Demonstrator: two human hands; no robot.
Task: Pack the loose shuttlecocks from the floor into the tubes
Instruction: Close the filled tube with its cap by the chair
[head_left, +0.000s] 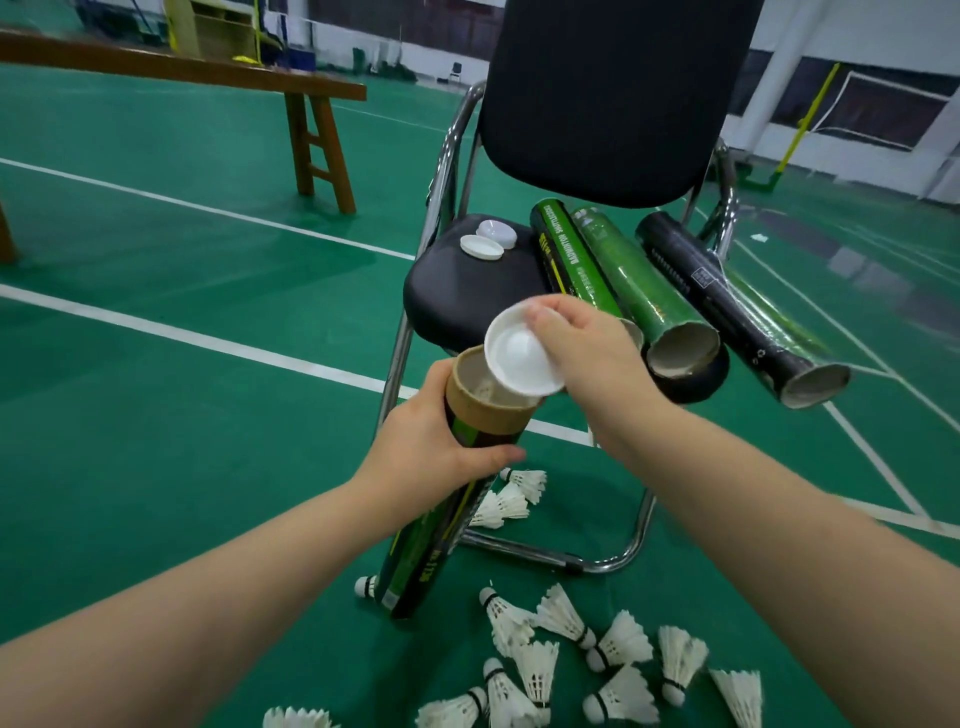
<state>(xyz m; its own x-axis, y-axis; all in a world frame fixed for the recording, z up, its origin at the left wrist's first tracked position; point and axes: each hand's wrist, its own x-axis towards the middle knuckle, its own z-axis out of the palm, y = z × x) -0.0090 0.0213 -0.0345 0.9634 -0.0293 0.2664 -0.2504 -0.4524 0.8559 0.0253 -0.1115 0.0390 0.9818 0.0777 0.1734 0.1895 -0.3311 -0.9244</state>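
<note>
Left hand (426, 452) grips the dark green tube (415, 561) just under its bare cardboard collar, tilted before the chair (457, 291); right hand (587, 358) pinches the white cap (519, 358) at its open mouth. White feathered shuttlecocks (618, 644) lie scattered on the floor (156, 415).

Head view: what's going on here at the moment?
A person grips a tube near its open top with the left hand. The right hand pinches a white cap, held tilted at the tube's mouth and not seated on it. Several other tubes lie open-ended on the chair, beside two spare caps. Many loose shuttlecocks lie on the floor, so packing is unfinished.
</note>
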